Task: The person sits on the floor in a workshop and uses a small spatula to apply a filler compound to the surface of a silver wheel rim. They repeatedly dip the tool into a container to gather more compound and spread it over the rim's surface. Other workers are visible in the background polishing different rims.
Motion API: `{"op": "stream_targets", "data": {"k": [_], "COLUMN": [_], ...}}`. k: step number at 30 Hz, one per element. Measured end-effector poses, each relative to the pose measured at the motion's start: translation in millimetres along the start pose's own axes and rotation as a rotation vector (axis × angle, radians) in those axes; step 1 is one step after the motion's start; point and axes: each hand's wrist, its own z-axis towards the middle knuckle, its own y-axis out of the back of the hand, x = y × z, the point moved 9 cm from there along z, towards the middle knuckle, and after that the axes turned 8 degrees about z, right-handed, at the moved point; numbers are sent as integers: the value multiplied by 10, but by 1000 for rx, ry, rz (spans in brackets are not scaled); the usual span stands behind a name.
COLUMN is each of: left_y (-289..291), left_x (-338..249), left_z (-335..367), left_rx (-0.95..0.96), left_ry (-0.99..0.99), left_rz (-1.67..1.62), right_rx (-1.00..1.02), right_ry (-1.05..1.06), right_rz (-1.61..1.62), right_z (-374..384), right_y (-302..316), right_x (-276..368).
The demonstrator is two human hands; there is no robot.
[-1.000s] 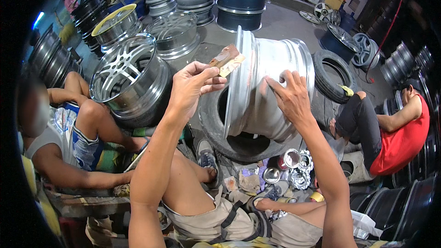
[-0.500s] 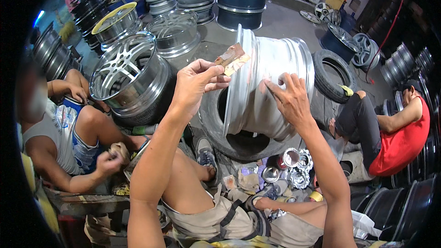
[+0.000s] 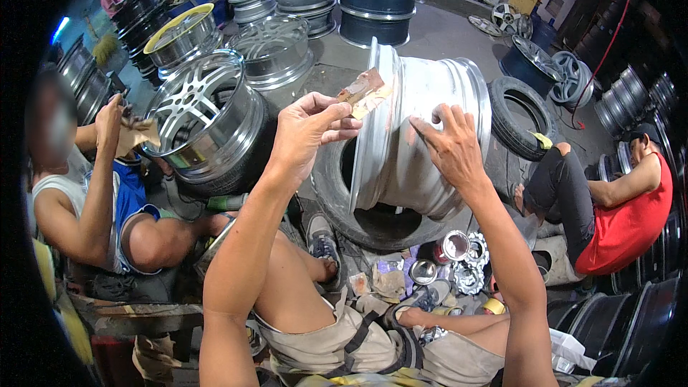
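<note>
My left hand [image 3: 315, 125] pinches a small flat brown piece [image 3: 364, 92] smeared with cream-coloured paste, held up beside the near-left lip of a wheel rim. The silvery-white wheel rim [image 3: 437, 129] lies on its side on a black tire [image 3: 326, 190], its barrel turned up toward me. Pinkish patches mark the barrel. My right hand [image 3: 457, 147] is over the barrel with fingers apart and bent, one fingertip at a pinkish patch. Nothing shows in that hand.
A person at left holds a brown sheet [image 3: 140, 136] beside a spoked wheel [image 3: 197, 104]. At right sits a person in a red top [image 3: 631, 222]. An open can [image 3: 453, 246] and a round tin [image 3: 423, 271] stand near my feet. Stacked rims [image 3: 376, 7] are behind.
My right fingertips have shifted slightly on the barrel; my left hand stays nearly still. The person at left has raised their hands, now with a brown sheet showing.
</note>
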Motion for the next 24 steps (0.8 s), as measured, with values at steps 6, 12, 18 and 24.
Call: {"op": "stream_targets", "data": {"k": [6, 12, 18, 24], "left_y": [2, -66, -227, -325], "left_x": [2, 7, 25, 45], "left_z": [-16, -36, -24, -39], "left_rx": [1, 39, 76, 118], "left_ry": [2, -8, -19, 0], "left_rz": [14, 87, 110, 120], "right_rx": [-44, -133, -169, -134], "right_ry": [-51, -99, -18, -1], "right_rz": [27, 329, 431, 377], "right_z": [-44, -91, 103, 152], "right_y": [84, 421, 605, 504], "right_x": [-72, 115, 310, 329]}}
